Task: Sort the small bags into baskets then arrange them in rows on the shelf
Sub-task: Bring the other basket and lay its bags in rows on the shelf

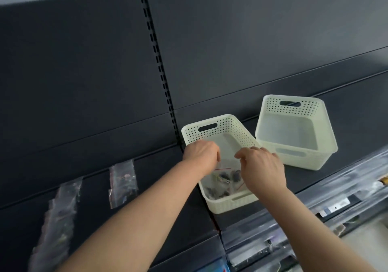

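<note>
Fingers (241,155) of both hands are curled, pinching the top edge of a clear zip bag (228,163) between left hand (200,156) and right hand (262,167). It hangs over the near white basket (210,128), above more small bags (222,188) inside. A second basket (294,104) stands just beside, right. Two bags (122,182) lie left on the dark shelf (159,173).
</note>
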Motion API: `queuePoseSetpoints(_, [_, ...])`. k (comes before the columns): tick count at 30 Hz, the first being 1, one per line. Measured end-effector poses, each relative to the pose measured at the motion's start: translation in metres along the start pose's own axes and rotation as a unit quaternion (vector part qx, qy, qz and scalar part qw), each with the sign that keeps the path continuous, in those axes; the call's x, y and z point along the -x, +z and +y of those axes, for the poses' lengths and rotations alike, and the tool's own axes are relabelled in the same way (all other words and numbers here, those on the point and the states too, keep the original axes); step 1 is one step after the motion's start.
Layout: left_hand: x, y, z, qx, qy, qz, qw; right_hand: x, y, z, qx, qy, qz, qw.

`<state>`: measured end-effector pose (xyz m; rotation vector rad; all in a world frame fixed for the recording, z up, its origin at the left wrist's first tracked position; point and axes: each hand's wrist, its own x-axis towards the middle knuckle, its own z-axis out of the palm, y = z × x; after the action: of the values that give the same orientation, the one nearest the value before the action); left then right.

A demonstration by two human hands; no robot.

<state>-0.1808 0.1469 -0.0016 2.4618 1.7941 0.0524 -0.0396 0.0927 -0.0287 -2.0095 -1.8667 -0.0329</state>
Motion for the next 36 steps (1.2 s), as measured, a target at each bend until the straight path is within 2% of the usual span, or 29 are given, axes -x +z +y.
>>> queuePoseSetpoints(5, [-0.020, 0.020, 0.020, -0.012, -0.002, -0.108, 0.994, 0.002, 0.000, 0.005, -0.045, 0.009, 0.013, 0.999])
queuePoseSetpoints(10, [-0.030, 0.034, 0.026, -0.082, 0.001, -0.130, 0.988, 0.001, 0.000, 0.007, -0.053, 0.002, 0.004, 0.999])
queuePoseSetpoints(13, [-0.026, 0.027, 0.023, -0.048, -0.003, -0.101, 0.994, -0.001, 0.001, 0.009, -0.052, 0.005, -0.001, 0.999])
queuePoseSetpoints(16, [-0.018, 0.008, 0.012, 0.074, -0.034, -0.033, 0.996, -0.003, -0.002, 0.007, -0.053, 0.013, -0.012, 0.998])
queuePoseSetpoints(18, [-0.010, -0.005, 0.001, 0.164, -0.042, 0.004, 0.986, -0.006, -0.005, 0.003, -0.066, 0.027, -0.028, 0.997])
queuePoseSetpoints(20, [0.000, -0.014, -0.010, 0.302, -0.060, 0.022, 0.951, -0.011, -0.010, -0.004, -0.120, 0.039, -0.037, 0.991])
queuePoseSetpoints(23, [0.021, -0.023, -0.031, 0.521, -0.109, 0.060, 0.844, -0.017, -0.016, -0.029, -0.237, -0.005, -0.041, 0.971])
queuePoseSetpoints(26, [0.042, -0.028, -0.052, 0.631, -0.161, 0.098, 0.753, -0.021, -0.020, -0.059, -0.329, -0.021, -0.093, 0.940])
queuePoseSetpoints(28, [0.060, -0.029, -0.066, 0.670, -0.179, 0.125, 0.710, -0.020, -0.018, -0.082, -0.414, 0.004, -0.145, 0.899])
queuePoseSetpoints(33, [0.097, -0.022, -0.101, 0.718, -0.213, 0.187, 0.636, -0.002, -0.001, -0.135, -0.554, 0.051, -0.248, 0.793])
queuePoseSetpoints(34, [0.104, -0.020, -0.107, 0.716, -0.218, 0.195, 0.633, 0.001, 0.002, -0.143, -0.566, 0.053, -0.251, 0.784])
queuePoseSetpoints(36, [0.114, -0.016, -0.117, 0.675, -0.242, 0.212, 0.664, 0.007, 0.009, -0.155, -0.576, 0.054, -0.248, 0.777])
